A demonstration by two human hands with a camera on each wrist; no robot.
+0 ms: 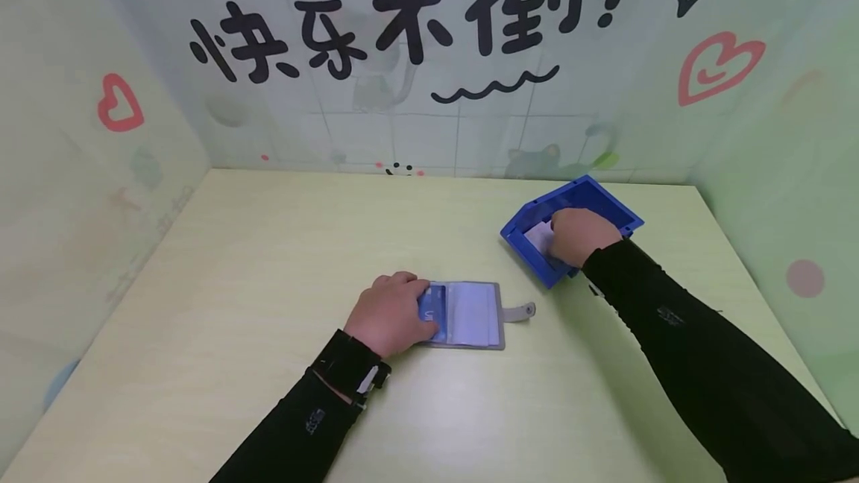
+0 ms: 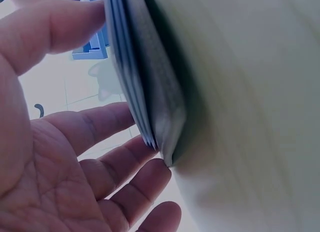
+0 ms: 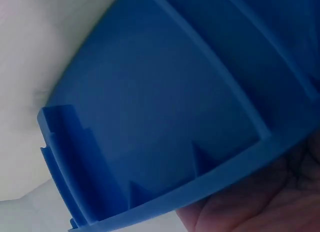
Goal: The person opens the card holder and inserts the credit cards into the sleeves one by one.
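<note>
An open card holder [image 1: 473, 313] with clear sleeves and a grey border lies on the table, its strap [image 1: 520, 312] pointing right. My left hand [image 1: 392, 314] holds its left side, thumb over a blue card [image 1: 432, 311]. In the left wrist view the thumb presses the stacked sleeves [image 2: 131, 76] while the fingers touch their edge. My right hand [image 1: 582, 237] reaches down into a blue bin [image 1: 526, 216], beside a pale card [image 1: 539, 237]. Its fingertips are hidden in the bin, so I cannot tell whether they grip the card. The bin's wall [image 3: 175, 199] covers them in the right wrist view.
The bin stands toward the back right of the pale wooden table [image 1: 268, 244]. A printed backdrop [image 1: 429, 133] with black lettering rises behind the table, and side panels flank it. Table surface lies between the card holder and the bin.
</note>
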